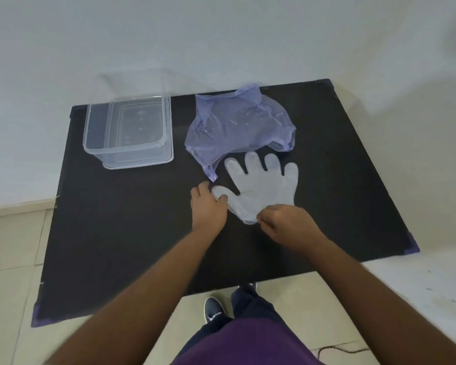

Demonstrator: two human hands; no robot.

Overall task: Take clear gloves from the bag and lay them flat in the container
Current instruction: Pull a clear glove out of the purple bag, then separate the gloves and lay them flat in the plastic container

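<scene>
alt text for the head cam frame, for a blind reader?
Two bare hands pinch a clear glove spread flat on a dark table: left hand at its thumb, right hand at its cuff. Behind it lies a purple bag; to the left stands a clear container.

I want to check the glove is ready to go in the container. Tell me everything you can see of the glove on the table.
The glove is thin, cloudy clear plastic, spread flat on the dark table, its four fingers fanned toward the purple bag and its thumb pointing left. The left hand pinches the thumb tip; the right hand pinches the cuff edge. It lies just in front of the bag, well right of the container.
</scene>
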